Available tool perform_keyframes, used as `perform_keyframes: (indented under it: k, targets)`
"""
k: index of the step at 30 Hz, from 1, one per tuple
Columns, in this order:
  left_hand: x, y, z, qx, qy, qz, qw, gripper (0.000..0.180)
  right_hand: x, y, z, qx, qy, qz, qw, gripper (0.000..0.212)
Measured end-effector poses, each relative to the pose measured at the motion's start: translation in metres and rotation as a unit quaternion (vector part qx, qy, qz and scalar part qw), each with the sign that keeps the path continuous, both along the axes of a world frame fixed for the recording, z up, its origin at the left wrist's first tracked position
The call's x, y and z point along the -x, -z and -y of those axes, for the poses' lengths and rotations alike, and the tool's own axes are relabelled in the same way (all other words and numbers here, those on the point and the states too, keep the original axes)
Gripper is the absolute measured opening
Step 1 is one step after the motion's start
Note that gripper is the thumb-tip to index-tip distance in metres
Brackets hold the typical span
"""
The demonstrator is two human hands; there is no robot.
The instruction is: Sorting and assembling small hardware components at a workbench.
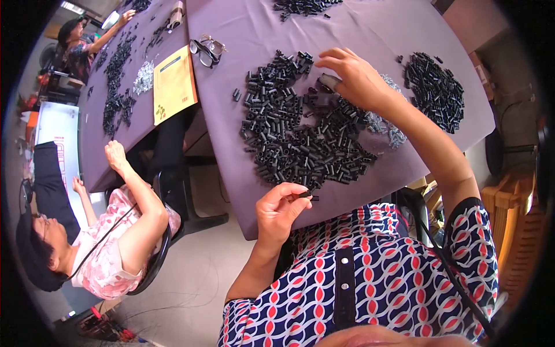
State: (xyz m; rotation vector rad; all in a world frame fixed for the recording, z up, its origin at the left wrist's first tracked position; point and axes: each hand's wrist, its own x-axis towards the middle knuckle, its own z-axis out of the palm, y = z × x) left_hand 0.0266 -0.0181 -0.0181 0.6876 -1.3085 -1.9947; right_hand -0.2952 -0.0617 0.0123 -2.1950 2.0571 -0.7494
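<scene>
The left hand is closed at the near table edge, pinching one small black tube between thumb and fingertips. The right hand reaches over the big heap of black tubes on the purple cloth, fingers curled down onto the heap; whether it grips anything I cannot tell. A pile of small silvery parts lies partly under that wrist, with a second black heap further right. Spectacles and a yellow envelope lie to the left, where a seated person leans at the neighbouring table
</scene>
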Motion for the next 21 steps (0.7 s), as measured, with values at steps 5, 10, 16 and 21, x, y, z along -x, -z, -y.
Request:
perform_keyframes:
  k: [5,10,16,21]
  targets:
    - [0.000,0.000,0.000,-0.010,-0.003,-0.001,1.000,0.013,-0.015,0.005,0.049,-0.025,-0.023,-0.007,0.999,0.058]
    - [0.002,-0.001,-0.001,-0.051,-0.019,-0.052,0.997,0.010,-0.041,0.020,0.049,-0.013,-0.142,-0.038,0.989,0.047]
    - [-0.002,0.004,0.001,-0.037,0.002,-0.103,0.994,0.014,-0.045,0.010,-0.008,-0.026,-0.173,-0.059,0.983,0.049]
    - [-0.002,0.003,0.001,-0.017,0.007,-0.056,0.998,0.010,-0.037,-0.005,-0.032,-0.055,-0.172,-0.030,0.983,0.039]
